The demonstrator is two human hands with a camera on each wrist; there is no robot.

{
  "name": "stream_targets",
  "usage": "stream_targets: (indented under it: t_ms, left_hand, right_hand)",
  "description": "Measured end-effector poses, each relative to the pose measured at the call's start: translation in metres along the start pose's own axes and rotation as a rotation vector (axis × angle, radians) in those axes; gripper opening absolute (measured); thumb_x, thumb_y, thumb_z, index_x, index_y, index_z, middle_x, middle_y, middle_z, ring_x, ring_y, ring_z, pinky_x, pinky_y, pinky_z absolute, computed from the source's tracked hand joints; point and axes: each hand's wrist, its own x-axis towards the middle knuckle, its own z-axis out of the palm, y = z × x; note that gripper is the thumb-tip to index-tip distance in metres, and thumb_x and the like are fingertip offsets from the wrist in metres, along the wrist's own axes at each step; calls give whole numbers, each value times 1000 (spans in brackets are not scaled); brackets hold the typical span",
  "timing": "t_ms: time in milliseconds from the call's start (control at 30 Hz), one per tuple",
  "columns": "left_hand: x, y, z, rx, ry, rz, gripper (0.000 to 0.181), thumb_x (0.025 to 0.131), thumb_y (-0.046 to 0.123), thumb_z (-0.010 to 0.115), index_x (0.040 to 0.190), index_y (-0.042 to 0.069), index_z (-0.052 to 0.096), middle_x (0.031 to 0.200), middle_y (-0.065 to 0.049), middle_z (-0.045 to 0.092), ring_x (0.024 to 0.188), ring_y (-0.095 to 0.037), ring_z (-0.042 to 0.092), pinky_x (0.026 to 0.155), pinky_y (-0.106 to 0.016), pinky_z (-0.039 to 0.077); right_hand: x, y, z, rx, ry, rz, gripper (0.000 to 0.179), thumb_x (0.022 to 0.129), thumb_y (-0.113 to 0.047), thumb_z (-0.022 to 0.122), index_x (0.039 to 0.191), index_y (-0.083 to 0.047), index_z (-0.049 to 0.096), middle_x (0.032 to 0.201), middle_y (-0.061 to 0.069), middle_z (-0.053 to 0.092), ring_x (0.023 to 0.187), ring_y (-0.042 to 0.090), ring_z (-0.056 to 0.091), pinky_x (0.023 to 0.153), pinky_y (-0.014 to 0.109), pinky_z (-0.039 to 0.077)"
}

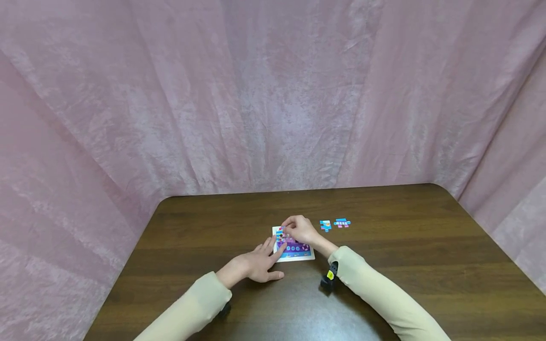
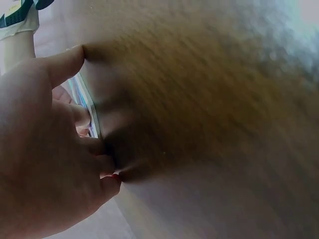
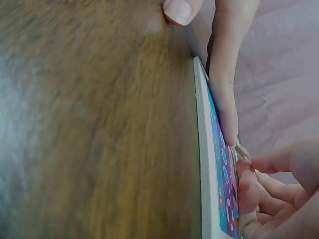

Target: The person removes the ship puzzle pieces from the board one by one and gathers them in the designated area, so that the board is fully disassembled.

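A jigsaw puzzle [image 1: 294,255] in a white-bordered tray lies on the table, its picture purple, blue and pink. My left hand [image 1: 259,264] rests at the tray's left side with fingers spread and fairly straight, the index finger reaching over the picture. Its thumb lies off the tray, on the wood. Over the upper part of the puzzle, my right hand [image 1: 301,230] pinches a puzzle piece [image 3: 242,152] between thumb and finger. That piece stands tilted beside the left index fingertip in the right wrist view; its printed side is mostly hidden.
Two loose puzzle pieces lie right of the tray: a blue one with orange [image 1: 325,225] and a blue and pink one [image 1: 342,222]. The brown wooden table [image 1: 426,274] has rounded far corners, with a pink curtain [image 1: 273,94] behind it.
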Motion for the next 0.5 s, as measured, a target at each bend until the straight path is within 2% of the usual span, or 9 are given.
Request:
stream_targets:
  t_ms: [133, 300, 500]
  left_hand:
    - [0, 1, 1, -5, 4, 4, 80, 97, 57, 43, 157, 18, 6, 163, -18, -3, 151, -31, 5, 122, -44, 18]
    - [-1, 2, 0, -26, -7, -6, 80, 97, 56, 43, 157, 19, 6, 163, -18, -3, 151, -31, 3, 122, -44, 17]
    - [-1, 0, 1, -37, -13, -12, 80, 98, 55, 43, 157, 20, 4, 163, -17, -6, 151, -31, 1, 122, -44, 16]
  right_hand:
    - [-1, 2, -2, 18, 28, 8, 13, 90, -8, 62, 99, -3, 70, 84, 7, 72, 68, 11, 63, 59, 22, 49]
    - [-6, 3, -9, 65, 23, 40, 14, 92, -8, 60, 101, -2, 69, 82, 8, 70, 64, 12, 60, 54, 23, 47]
    - [-10, 4, -17, 178, 11, 80, 15, 93, -5, 59, 104, 2, 67, 80, 13, 70, 59, 14, 62, 53, 25, 53]
